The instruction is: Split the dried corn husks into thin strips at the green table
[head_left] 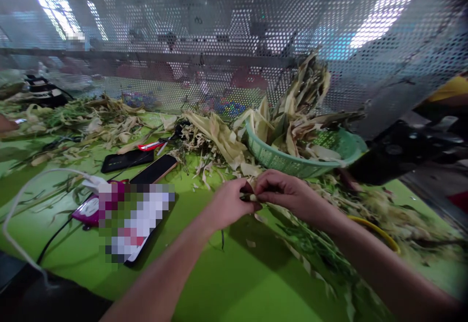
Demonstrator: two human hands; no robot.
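Over the green table (234,268), my left hand (232,202) and my right hand (280,190) meet near the middle of the view. The fingers of both are closed around a small pale and dark green plant piece (249,196), mostly hidden between them. Just behind the hands stands a light green plastic basket (288,163), filled with dry corn husks (292,122). Fresh green stalks with leaves (318,249) lie below and to the right of my right hand.
Phones (155,170), a red cutter (150,146), a purple device (86,210) with cables and a partly pixelated phone lie left. Husk scraps (109,122) line the back before a perforated metal screen (219,34). A yellow ring (380,234) is at right. A person's hand (6,124) shows far left.
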